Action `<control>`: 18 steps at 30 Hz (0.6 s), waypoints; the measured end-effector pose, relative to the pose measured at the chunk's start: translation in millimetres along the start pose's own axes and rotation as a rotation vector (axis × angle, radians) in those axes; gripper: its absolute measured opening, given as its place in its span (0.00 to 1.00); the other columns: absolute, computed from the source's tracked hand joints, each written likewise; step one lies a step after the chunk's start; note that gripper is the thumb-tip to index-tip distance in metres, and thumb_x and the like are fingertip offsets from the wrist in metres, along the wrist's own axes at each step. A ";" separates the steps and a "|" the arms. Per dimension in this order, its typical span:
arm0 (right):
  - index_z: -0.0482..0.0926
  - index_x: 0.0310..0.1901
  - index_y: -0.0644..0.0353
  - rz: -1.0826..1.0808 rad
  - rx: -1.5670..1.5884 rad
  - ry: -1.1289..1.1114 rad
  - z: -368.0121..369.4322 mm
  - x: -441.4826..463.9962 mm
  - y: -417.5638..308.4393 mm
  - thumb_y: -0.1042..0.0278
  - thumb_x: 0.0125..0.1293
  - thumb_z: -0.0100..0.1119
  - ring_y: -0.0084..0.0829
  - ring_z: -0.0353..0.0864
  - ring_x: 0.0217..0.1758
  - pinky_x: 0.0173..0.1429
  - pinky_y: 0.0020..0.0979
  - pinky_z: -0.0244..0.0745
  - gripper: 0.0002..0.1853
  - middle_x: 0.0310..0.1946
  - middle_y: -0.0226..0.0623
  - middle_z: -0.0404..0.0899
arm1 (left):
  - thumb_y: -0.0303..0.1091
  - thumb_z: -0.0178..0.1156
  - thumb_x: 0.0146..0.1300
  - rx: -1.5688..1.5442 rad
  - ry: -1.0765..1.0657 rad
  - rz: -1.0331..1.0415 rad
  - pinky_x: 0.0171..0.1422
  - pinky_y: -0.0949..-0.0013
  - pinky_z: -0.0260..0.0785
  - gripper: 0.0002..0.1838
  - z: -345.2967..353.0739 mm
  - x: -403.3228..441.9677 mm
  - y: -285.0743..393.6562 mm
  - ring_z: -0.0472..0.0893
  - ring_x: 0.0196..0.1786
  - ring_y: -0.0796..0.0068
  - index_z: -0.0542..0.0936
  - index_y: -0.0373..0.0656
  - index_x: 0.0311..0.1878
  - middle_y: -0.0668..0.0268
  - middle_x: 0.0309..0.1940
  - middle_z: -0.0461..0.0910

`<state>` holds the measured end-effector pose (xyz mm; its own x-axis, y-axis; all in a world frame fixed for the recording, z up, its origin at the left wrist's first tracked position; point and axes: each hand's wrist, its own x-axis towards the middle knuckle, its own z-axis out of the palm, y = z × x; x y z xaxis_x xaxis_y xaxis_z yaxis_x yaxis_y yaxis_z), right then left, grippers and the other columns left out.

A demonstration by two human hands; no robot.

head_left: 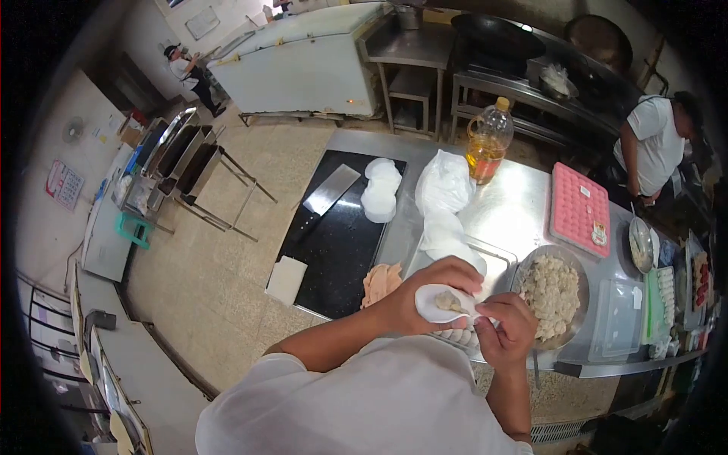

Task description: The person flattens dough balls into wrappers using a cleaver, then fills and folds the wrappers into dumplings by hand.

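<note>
My left hand [409, 305] cups a round white dumpling wrapper [427, 305] with a small lump of pale filling [449, 302] on it. The fingers and thumb of my right hand [506, 326] pinch the wrapper's right edge. Just below both hands lies a row of finished white dumplings [459, 334], partly covered by them. To the right stands a metal bowl [585, 299] heaped with pale chopped filling [552, 292]. More white wrappers [446, 233] overlap in a pile beyond my left hand, near a white plastic bag [444, 182].
A cleaver [331, 191] and stacked white rounds [380, 189] lie on the black board [345, 235]. An oil bottle [489, 144] and a pink tray [580, 208] stand farther back. One co-worker [656, 140] is at the right, another person [189, 74] far left.
</note>
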<state>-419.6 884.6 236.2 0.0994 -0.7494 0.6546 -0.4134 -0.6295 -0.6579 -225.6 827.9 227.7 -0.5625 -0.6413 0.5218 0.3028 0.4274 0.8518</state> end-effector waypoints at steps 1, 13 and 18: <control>0.84 0.39 0.62 0.006 -0.005 0.002 -1.5 -0.4 -0.8 0.79 0.51 0.72 0.34 0.82 0.29 0.31 0.30 0.76 0.13 0.30 0.40 0.81 | 0.29 0.76 0.56 -0.037 0.072 -0.014 0.63 0.60 0.69 0.21 2.9 -0.7 0.6 0.78 0.56 0.63 0.80 0.42 0.52 0.59 0.50 0.78; 0.84 0.38 0.62 -0.078 -0.133 0.027 -5.0 4.8 -6.6 0.79 0.50 0.73 0.35 0.83 0.29 0.30 0.30 0.77 0.12 0.32 0.39 0.82 | 0.29 0.71 0.61 0.034 -0.049 -0.033 0.62 0.60 0.69 0.14 -0.9 0.1 -2.0 0.77 0.55 0.62 0.81 0.41 0.48 0.57 0.48 0.78; 0.83 0.39 0.62 -0.100 -0.174 -0.009 -8.5 3.2 -8.6 0.79 0.51 0.72 0.35 0.84 0.30 0.30 0.32 0.77 0.12 0.33 0.39 0.83 | 0.34 0.71 0.62 0.023 -0.020 -0.054 0.62 0.61 0.69 0.15 -4.9 -1.6 -1.4 0.77 0.55 0.61 0.81 0.40 0.48 0.56 0.49 0.77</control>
<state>-423.4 889.3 247.1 0.1560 -0.6872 0.7095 -0.5514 -0.6565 -0.5147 -221.4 825.2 225.9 -0.5931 -0.6512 0.4734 0.2540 0.4066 0.8776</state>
